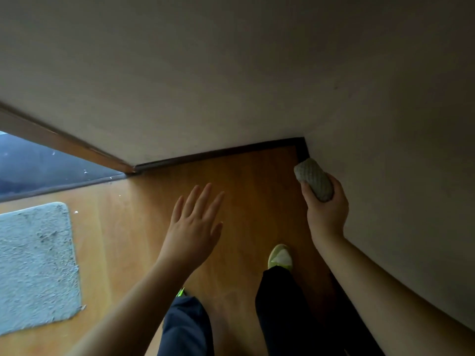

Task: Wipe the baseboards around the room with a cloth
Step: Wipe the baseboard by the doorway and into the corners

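Note:
A dark baseboard [218, 152] runs along the foot of the far wall to a corner, then turns down the right wall. My right hand [325, 206] grips a rolled grey-green cloth [314, 179], whose tip sits close to the right wall near that corner; whether it touches the baseboard I cannot tell. My left hand [194, 227] hovers over the wooden floor with its fingers straight and spread, holding nothing.
A pale blue mat [36, 265] lies on the floor at the left. A wooden door frame [64, 142] and a dark threshold [59, 186] open onto a darker area at the left. My legs and a yellow-green shoe [280, 256] stand near the right wall.

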Tool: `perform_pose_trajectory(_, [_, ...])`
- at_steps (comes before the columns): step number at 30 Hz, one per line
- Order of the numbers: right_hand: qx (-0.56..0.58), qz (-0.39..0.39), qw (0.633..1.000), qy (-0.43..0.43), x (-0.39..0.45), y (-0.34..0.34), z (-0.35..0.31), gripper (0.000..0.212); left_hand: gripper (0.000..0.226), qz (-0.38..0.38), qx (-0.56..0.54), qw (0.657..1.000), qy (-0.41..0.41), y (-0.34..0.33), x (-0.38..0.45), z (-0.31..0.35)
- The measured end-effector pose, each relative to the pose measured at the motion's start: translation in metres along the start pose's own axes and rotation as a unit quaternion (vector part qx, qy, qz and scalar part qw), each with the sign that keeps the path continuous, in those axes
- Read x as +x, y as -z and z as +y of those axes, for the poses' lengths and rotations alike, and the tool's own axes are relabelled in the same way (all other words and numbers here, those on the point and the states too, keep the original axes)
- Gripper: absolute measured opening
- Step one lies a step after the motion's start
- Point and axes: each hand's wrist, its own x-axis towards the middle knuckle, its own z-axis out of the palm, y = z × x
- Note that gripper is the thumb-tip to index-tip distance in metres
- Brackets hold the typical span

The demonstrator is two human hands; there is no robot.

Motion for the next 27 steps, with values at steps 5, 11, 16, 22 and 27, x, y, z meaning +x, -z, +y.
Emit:
perform_pose_trajectory(5, [0.011,0.004,1.000,0.003,0.023,-0.053,0.066,0.051,0.065,-0.006,-0.006,1.000,-0.001,-0.064,0.034,-0.025])
perform_pose_trajectory(11, [0.044,0.012,0.999,0.000,0.068,-0.104,0.133,0.043,0.070,-0.001,0.022,1.000,-0.014,-0.142,0.085,-0.040])
perform_pose_trajectory(16, [0.033,0.009,0.999,0.018,0.117,-0.143,0.190,0.049,0.074,0.013,0.021,1.000,0.007,-0.211,0.130,-0.047])
perform_pose_trajectory(22, [0.063,0.025,0.998,-0.011,0.170,-0.179,0.239,0.054,0.085,-0.003,0.034,0.999,-0.003,-0.277,0.161,-0.053])
perform_pose_trajectory(27, [0.056,0.039,0.997,-0.033,0.211,-0.195,0.273,0.056,0.097,0.004,0.061,0.998,-0.015,-0.310,0.191,-0.059])
